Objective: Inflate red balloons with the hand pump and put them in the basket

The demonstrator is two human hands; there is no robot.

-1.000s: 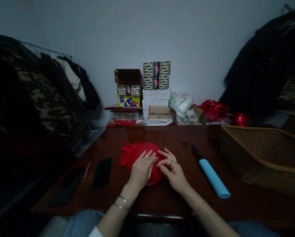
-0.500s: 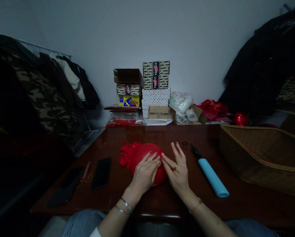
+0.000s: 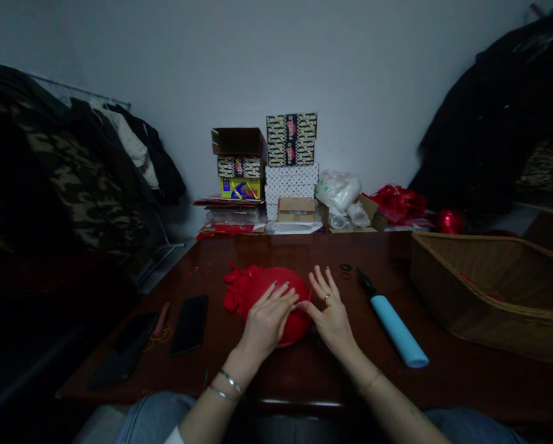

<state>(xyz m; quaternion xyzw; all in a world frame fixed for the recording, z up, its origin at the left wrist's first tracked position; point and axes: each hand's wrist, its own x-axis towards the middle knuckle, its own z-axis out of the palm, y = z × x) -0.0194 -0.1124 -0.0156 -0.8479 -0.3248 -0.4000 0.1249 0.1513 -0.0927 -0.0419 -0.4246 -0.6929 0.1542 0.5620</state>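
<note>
A round, inflated red balloon (image 3: pixel 274 283) rests on the table between my hands. My left hand (image 3: pixel 268 317) lies over its near side, fingers along the surface, with the thumb and fingertips closing at the balloon's right end. There my right hand (image 3: pixel 329 311) pinches what looks like the balloon's stretched neck between thumb and index finger, its other fingers raised and apart. The exact grip at the fingertips is too small to make out. Against the balloon's left side sits a pile of limp red balloons (image 3: pixel 237 290).
A light blue hand pump (image 3: pixel 399 331) and black rings (image 3: pixel 345 268) lie to the right, beside a wicker basket (image 3: pixel 489 320). Two dark phones (image 3: pixel 189 325) lie left, near a reddish stick (image 3: pixel 162 319) and yellow bands. Stacked boxes (image 3: pixel 291 185) stand behind the table (image 3: pixel 350 246).
My right hand has turned slightly, its raised fingers spreading, and a thin red strip now shows by its index finger. My left hand stays on the balloon, its fingers shifted slightly.
</note>
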